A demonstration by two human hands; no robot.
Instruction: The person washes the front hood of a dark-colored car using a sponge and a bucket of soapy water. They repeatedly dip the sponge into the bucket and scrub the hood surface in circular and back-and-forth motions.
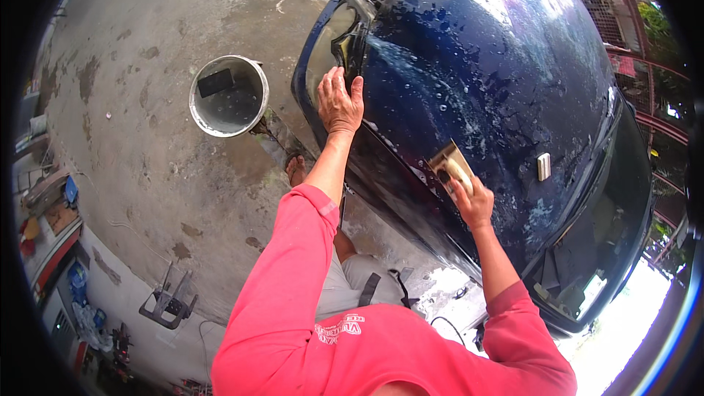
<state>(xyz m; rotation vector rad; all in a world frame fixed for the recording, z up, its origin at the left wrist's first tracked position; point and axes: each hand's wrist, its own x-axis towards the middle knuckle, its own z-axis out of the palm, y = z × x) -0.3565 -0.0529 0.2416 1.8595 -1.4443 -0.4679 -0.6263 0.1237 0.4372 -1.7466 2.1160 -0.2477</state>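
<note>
A dark blue car hood, wet and streaked with whitish residue, fills the right of the view. My right hand grips a tan sanding block, which lies against the hood near its side edge. Beneath the block shows a flat brownish sheet; its underside is hidden. Fingers outstretched, my left hand rests at the car's front corner beside the headlight and holds nothing. A small whitish block sits on the hood to the right of my right hand.
A pale bucket with a dark rectangular piece inside stands on the stained concrete floor at left. The windshield is at right, before a red metal grille. A black metal stand and clutter lie lower left.
</note>
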